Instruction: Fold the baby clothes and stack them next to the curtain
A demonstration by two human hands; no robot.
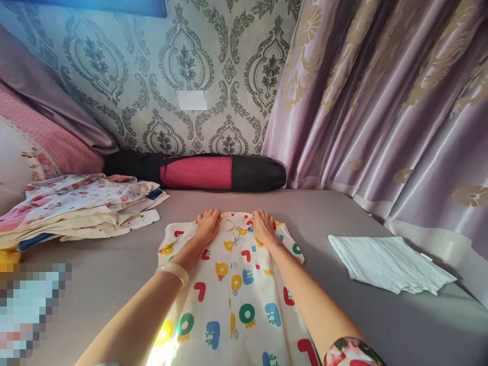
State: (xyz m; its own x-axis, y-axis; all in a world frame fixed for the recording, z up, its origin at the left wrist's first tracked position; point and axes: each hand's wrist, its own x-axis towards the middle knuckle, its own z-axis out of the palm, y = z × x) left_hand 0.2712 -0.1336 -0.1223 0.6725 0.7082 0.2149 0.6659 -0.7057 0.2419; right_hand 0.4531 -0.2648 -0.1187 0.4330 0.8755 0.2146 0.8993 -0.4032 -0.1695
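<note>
A white shirt (pixel 217 310) printed with colourful letters lies front up and spread out, its collar at the far end and buttons down the middle. My left hand (pixel 208 226) rests palm down on the shoulder just left of the collar, fingers laid over the fabric and pointing away from me. On the other side of the collar, my right hand (pixel 264 226) lies the same way on the opposite shoulder. Both hands touch the shirt, and the undersides of the fingers are hidden. The lower end of the shirt runs out of view.
A pile of folded clothes (pixel 95 203) sits at the left. Folded pale cloth (pixel 389 262) lies at the right on the grey sheet (pixel 305 206). A black and pink rolled bag (pixel 196 173) lines the patterned wall; curtains (pixel 343 101) hang at the right. A blurred patch covers the lower left.
</note>
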